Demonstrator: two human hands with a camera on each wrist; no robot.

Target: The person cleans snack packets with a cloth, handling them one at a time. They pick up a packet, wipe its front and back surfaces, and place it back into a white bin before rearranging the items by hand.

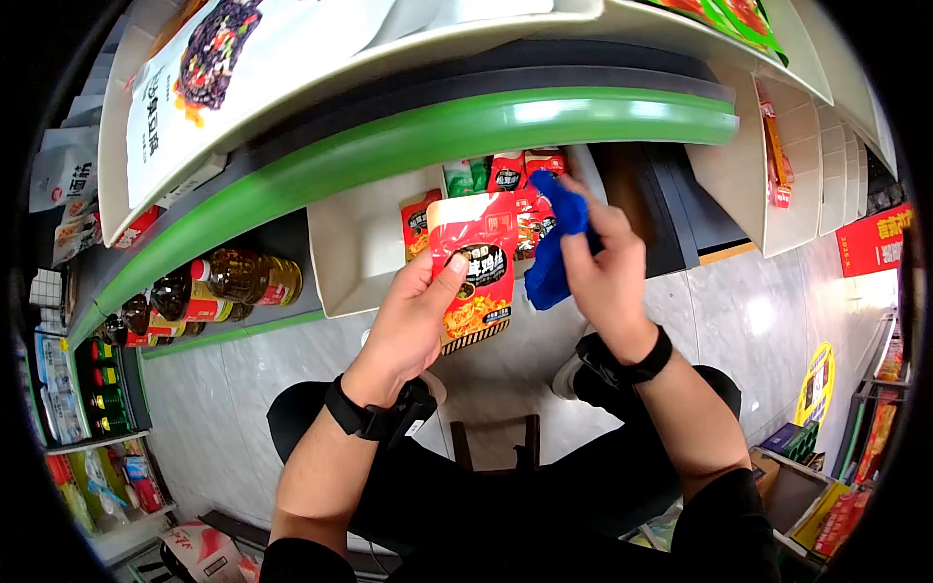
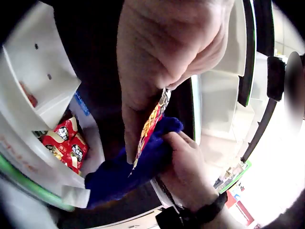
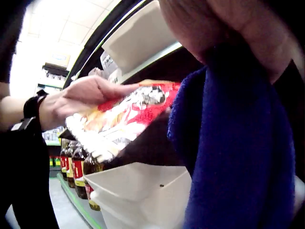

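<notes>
A red food pouch [image 1: 483, 264] is gripped at its left edge by the left hand [image 1: 408, 316], thumb on its printed front. Just right of the pouch, the right hand [image 1: 612, 272] pinches a bunched blue cloth [image 1: 550, 270] that hangs down from its fingers. In the left wrist view the pouch [image 2: 151, 125] shows edge-on under the left hand [image 2: 169, 47], with the cloth [image 2: 128, 171] behind it. In the right wrist view the cloth [image 3: 238, 138] hangs close to the camera, beside the tilted pouch [image 3: 128, 117].
Below the hands' level, a white bin [image 1: 355, 255] on the lower shelf holds more red pouches and a green one. Oil bottles [image 1: 248, 277] lie to its left. A green shelf edge [image 1: 408, 124] and an upper bin with white packs [image 1: 282, 68] overhang. Grey floor tiles [image 1: 224, 389] lie beneath.
</notes>
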